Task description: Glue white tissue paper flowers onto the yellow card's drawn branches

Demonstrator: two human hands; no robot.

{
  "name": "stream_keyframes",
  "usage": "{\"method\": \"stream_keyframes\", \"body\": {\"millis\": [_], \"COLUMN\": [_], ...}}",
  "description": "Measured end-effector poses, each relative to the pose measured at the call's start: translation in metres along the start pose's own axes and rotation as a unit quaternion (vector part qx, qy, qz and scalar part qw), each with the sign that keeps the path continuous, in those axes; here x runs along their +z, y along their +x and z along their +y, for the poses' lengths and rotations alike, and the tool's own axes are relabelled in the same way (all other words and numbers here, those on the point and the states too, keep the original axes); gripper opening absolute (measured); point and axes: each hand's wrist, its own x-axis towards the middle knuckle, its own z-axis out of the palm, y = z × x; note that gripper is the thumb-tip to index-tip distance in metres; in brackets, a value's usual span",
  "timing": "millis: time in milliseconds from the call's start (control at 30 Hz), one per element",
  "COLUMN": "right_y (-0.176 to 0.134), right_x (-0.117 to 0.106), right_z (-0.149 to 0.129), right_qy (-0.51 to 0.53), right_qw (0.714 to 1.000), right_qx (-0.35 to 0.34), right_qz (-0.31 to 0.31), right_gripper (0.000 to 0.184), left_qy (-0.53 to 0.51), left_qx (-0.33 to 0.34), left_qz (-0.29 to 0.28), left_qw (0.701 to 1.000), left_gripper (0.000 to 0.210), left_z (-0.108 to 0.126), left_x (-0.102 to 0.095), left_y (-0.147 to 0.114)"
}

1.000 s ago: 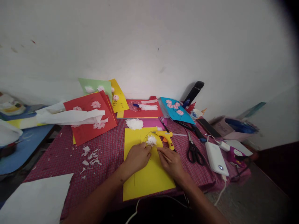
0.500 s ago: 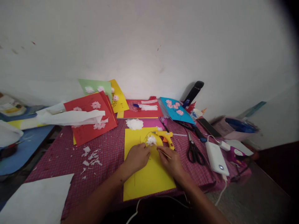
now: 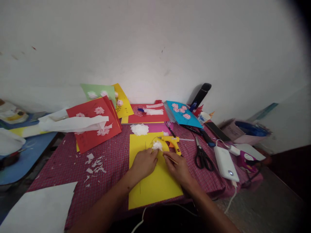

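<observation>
A yellow sheet of paper (image 3: 155, 191) lies in front of me with thin dark curved lines on it. Near its top sits a white crumpled paper flower (image 3: 156, 145). My left hand (image 3: 145, 162) rests on the sheet, its fingers bent together at the flower's lower edge; what lies under the fingertips is hidden. In my right hand (image 3: 178, 166) a thin wooden stick (image 3: 172, 159) is pinched, its tip by the flower's lower right. A yellow hot glue gun (image 3: 172, 140) lies just beyond, over the sheet's upper right corner.
White paper pieces (image 3: 139, 129) are heaped behind the sheet. Black scissors (image 3: 203, 158) and a white power bank (image 3: 225, 164) lie to the right. Red (image 3: 93, 123) and blue (image 3: 186, 115) cards with pink paper flowers stand at the back. Paper scraps (image 3: 97, 166) lie left.
My left fingers have shifted slightly right, further onto the flower's lower edge. My right hand with the stick stays nearly where it was.
</observation>
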Motion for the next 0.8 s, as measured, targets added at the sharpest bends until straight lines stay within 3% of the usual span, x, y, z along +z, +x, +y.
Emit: {"method": "stream_keyframes", "body": {"millis": [500,800], "right_y": [-0.0043,-0.0083], "right_x": [-0.0045,-0.0082], "right_z": [-0.0025,-0.0058], "right_qy": [-0.013,-0.003], "right_qw": [0.999,0.999], "right_qx": [-0.038,-0.012], "right_qz": [0.035,0.049], "right_gripper": [0.020,0.019], "left_qy": [-0.002,-0.016], "left_qx": [-0.011,-0.007], "left_qz": [-0.008,-0.006], "left_qw": [1.000,1.000], "left_gripper": [0.037,0.039], "left_z": [0.0019,-0.0004], "left_x": [-0.0016,0.0007], "left_y": [0.0009,0.0016]}}
